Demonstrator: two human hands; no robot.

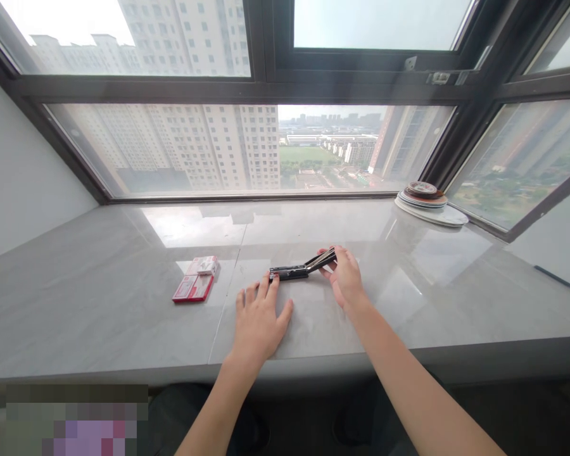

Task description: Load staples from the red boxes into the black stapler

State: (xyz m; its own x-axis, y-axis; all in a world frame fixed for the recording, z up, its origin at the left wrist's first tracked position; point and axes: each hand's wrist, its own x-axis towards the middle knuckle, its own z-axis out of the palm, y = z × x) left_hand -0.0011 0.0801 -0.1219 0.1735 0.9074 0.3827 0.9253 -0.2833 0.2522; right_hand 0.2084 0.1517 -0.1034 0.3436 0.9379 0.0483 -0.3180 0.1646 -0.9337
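A black stapler (289, 273) lies opened out on the grey stone sill, its base flat and its upper arm tilted up to the right. My right hand (346, 275) grips the raised upper arm between thumb and fingers. My left hand (261, 320) is spread palm down, its fingertips touching the left end of the base. To the left of that hand sits a flat red-and-white pack (193, 288), with a small white-and-pink box (208, 265) resting on its far corner.
A stack of plates or round mats (430, 206) stands in the far right corner by the window. The dark window frame (247, 199) borders the back of the sill (123, 316). The sill's front edge runs below my wrists.
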